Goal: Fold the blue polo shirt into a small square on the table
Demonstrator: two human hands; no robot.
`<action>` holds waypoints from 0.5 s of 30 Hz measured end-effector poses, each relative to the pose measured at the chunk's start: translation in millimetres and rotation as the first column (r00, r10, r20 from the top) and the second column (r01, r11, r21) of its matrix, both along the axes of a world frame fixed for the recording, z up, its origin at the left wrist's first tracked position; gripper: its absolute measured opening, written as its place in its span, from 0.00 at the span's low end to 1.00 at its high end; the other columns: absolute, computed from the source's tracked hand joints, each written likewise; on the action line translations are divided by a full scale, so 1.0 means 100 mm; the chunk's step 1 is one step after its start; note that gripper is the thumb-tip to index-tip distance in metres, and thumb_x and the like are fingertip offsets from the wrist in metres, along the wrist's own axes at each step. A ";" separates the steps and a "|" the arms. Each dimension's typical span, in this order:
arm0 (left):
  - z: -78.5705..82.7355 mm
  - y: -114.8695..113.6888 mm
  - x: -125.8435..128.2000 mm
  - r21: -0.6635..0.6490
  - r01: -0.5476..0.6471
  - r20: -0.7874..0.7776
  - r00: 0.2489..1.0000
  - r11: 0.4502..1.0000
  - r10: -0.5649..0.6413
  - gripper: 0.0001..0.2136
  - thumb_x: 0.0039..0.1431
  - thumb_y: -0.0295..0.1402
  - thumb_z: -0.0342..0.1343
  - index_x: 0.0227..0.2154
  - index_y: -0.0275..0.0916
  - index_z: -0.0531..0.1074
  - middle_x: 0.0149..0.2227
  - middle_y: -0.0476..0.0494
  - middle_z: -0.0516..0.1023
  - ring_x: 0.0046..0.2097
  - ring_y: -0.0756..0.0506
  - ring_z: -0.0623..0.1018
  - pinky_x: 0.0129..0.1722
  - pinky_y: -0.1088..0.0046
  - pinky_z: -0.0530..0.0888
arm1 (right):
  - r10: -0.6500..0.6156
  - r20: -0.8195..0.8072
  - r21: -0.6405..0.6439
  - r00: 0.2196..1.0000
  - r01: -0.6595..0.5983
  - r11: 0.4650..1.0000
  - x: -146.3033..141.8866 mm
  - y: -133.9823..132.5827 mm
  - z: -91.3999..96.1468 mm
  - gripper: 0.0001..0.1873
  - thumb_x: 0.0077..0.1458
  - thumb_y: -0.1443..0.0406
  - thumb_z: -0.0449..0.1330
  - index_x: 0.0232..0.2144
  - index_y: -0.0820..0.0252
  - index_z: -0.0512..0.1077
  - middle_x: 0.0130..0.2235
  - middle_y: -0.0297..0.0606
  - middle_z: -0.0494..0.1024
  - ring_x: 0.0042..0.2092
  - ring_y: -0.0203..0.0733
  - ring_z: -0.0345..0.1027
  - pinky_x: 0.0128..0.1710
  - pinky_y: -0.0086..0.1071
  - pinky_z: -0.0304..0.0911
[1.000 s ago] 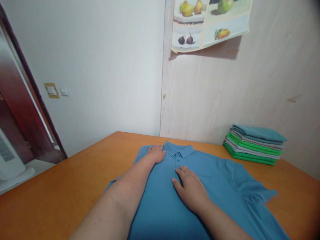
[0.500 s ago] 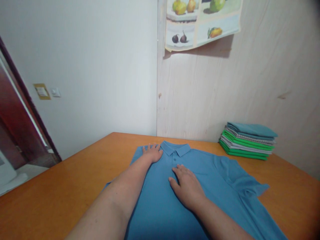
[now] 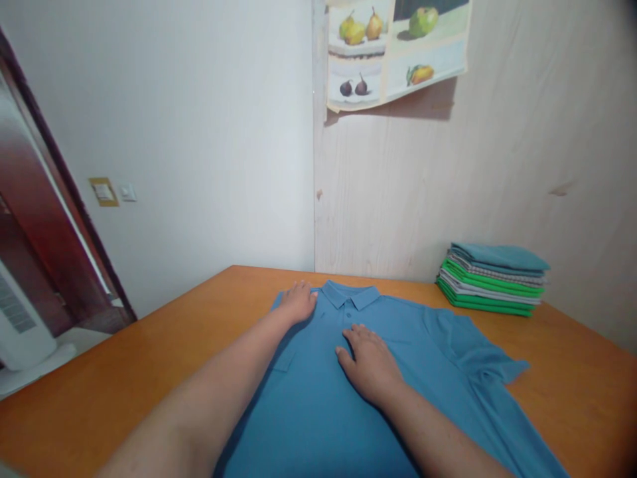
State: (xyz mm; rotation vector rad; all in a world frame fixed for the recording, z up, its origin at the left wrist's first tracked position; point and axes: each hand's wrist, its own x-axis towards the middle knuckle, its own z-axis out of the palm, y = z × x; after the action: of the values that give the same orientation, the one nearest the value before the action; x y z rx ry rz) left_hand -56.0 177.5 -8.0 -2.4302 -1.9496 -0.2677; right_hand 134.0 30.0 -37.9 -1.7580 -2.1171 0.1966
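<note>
A blue polo shirt [image 3: 318,411] lies spread front side up on the table, its collar pointing away from me. My left hand [image 3: 299,302] rests flat on the shoulder to the left of the collar, fingers stretched out. On the chest just below the buttons lies my right hand [image 3: 371,364], palm down with the fingers apart. The sleeve on the right is spread out with some wrinkles. My left forearm hides most of the shirt's left side and the sleeve there.
A stack of folded clothes [image 3: 492,279], green, grey and blue, stands at the back right of the orange-brown table [image 3: 124,378]. Behind it rises a wall with a fruit poster [image 3: 398,53]. At the far left are a dark red door [image 3: 44,219] and a white appliance [image 3: 22,318].
My left hand has shifted slightly left and away along the shoulder, and a flap on the chest beside that forearm now shows. My right hand stays almost in place. The view has turned a little left.
</note>
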 end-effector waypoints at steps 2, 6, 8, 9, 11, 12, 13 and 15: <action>0.03 -0.11 -0.06 0.004 0.010 -0.011 1.000 1.000 -0.010 0.25 0.69 0.42 0.35 0.62 0.36 0.63 0.67 0.32 0.61 0.68 0.36 0.61 0.64 0.55 0.59 | 0.004 0.000 0.003 1.000 -0.004 1.000 0.00 0.01 -0.01 0.31 0.64 0.53 0.49 0.61 0.64 0.68 0.66 0.52 0.64 0.68 0.55 0.53 0.67 0.47 0.46; -0.02 -0.42 -0.09 -0.027 0.025 -0.033 0.999 0.999 -0.025 0.27 0.70 0.43 0.33 0.63 0.35 0.61 0.68 0.32 0.59 0.69 0.36 0.59 0.65 0.54 0.59 | 0.012 0.002 0.010 1.000 -0.012 1.000 0.01 0.03 -0.05 0.31 0.64 0.53 0.50 0.61 0.65 0.68 0.65 0.53 0.64 0.68 0.56 0.53 0.66 0.48 0.46; -0.09 -0.57 -0.07 -0.068 0.035 -0.041 0.998 0.997 -0.037 0.29 0.69 0.48 0.33 0.66 0.38 0.58 0.70 0.35 0.55 0.70 0.34 0.55 0.65 0.49 0.58 | 0.018 0.005 0.016 1.000 -0.018 1.000 0.02 0.05 -0.07 0.31 0.64 0.53 0.50 0.61 0.65 0.68 0.65 0.53 0.64 0.68 0.57 0.54 0.66 0.48 0.46; -0.13 -0.63 -0.06 -0.093 0.040 -0.041 0.998 0.995 -0.044 0.31 0.68 0.51 0.33 0.67 0.39 0.56 0.71 0.36 0.52 0.71 0.33 0.54 0.65 0.47 0.57 | 0.020 0.008 0.021 1.000 -0.021 1.000 0.02 0.05 -0.08 0.31 0.64 0.53 0.50 0.61 0.65 0.68 0.65 0.53 0.65 0.68 0.57 0.54 0.66 0.48 0.46; -0.20 -0.71 -0.04 -0.132 0.043 -0.033 0.998 0.990 -0.048 0.35 0.66 0.56 0.31 0.69 0.41 0.52 0.72 0.38 0.48 0.72 0.33 0.49 0.66 0.44 0.51 | 0.025 0.019 0.029 1.000 -0.025 0.999 0.03 0.06 -0.09 0.31 0.64 0.53 0.49 0.61 0.65 0.68 0.65 0.53 0.65 0.67 0.56 0.54 0.66 0.48 0.47; -0.22 -0.74 -0.04 -0.145 0.040 -0.028 0.999 0.989 -0.044 0.37 0.66 0.58 0.29 0.70 0.41 0.51 0.73 0.39 0.46 0.72 0.33 0.47 0.67 0.43 0.49 | 0.027 0.025 0.033 0.999 -0.028 0.999 0.03 0.06 -0.09 0.31 0.64 0.53 0.49 0.62 0.65 0.68 0.65 0.53 0.65 0.67 0.56 0.55 0.66 0.48 0.47; -0.24 -0.75 -0.03 -0.152 0.036 -0.023 0.999 0.988 -0.040 0.38 0.65 0.59 0.28 0.70 0.42 0.50 0.73 0.39 0.45 0.72 0.33 0.46 0.67 0.43 0.48 | 0.027 0.032 0.035 0.999 -0.028 0.999 0.03 0.07 -0.10 0.32 0.64 0.53 0.49 0.62 0.66 0.68 0.65 0.53 0.65 0.67 0.57 0.55 0.66 0.48 0.48; -0.24 -0.75 -0.04 -0.164 0.031 -0.015 0.999 0.986 -0.034 0.38 0.64 0.59 0.27 0.70 0.43 0.49 0.73 0.40 0.44 0.72 0.34 0.44 0.67 0.44 0.47 | 0.025 0.044 0.036 0.999 -0.027 0.999 0.03 0.07 -0.10 0.32 0.64 0.53 0.49 0.62 0.66 0.68 0.65 0.54 0.65 0.67 0.57 0.55 0.66 0.48 0.48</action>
State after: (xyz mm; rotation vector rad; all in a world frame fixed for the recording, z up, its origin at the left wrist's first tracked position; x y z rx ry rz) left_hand -59.6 102.2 -31.8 -2.5553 -2.0004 -0.0891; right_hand 137.0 37.2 -48.1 -1.7291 -2.1609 0.1270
